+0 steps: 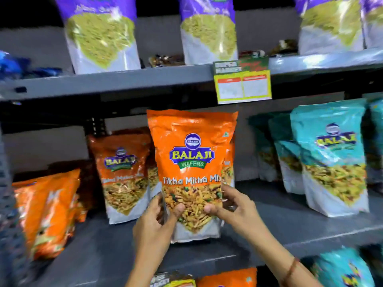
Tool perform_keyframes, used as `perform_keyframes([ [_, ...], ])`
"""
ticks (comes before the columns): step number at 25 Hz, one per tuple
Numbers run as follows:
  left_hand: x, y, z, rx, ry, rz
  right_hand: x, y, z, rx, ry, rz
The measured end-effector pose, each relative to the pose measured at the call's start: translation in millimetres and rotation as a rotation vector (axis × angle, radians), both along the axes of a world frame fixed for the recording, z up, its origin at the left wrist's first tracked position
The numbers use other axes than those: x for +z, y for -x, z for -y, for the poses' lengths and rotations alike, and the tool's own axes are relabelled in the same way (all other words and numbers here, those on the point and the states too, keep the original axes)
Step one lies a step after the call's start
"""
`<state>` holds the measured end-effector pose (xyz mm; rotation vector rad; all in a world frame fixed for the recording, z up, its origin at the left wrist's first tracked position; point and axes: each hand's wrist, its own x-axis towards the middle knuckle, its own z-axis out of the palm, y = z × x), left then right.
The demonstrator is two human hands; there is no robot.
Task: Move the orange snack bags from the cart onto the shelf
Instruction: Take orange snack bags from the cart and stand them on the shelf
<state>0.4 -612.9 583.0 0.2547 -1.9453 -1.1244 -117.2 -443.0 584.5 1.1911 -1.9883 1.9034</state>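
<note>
Both my hands grip one orange bag [191, 162] by its lower part, left hand [154, 222] and right hand [236, 208] with thumbs on its front. It stands upright over the grey shelf [310, 222], just right of another orange bag [124, 175].

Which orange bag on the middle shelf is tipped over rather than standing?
The far-left orange bag: it leans over at the shelf's left end, while the others stand upright, including the one held in both hands.
</note>
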Motion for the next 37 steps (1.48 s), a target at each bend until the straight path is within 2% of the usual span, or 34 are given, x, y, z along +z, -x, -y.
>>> perform_keyframes([
  [8,-10,-3,49,0.125,-0.051,0.115,3,17,68,0.078,-0.174,-0.044],
  [18,-12,0,50,0.209,0.104,0.193,-1,18,69,0.077,-0.143,0.018],
  [20,-10,-5,37,0.322,0.168,0.113,1,11,62,0.028,-0.054,0.036],
  [22,-4,-4,11,0.352,0.183,-0.082,4,4,45,-0.039,0.044,0.063],
  [25,8,16,-38,0.145,0.133,-0.330,10,-4,3,-0.133,0.184,0.075],
  [28,14,50,-107,-0.243,-0.076,-0.401,13,-8,-58,-0.305,0.284,0.044],
  [31,3,78,-189,-0.595,-0.263,-0.302,7,-16,-134,-0.485,0.362,0.040],
  [37,-52,90,-376,-1.200,-0.405,0.032,-35,-72,-309,-0.941,0.425,0.079],
])
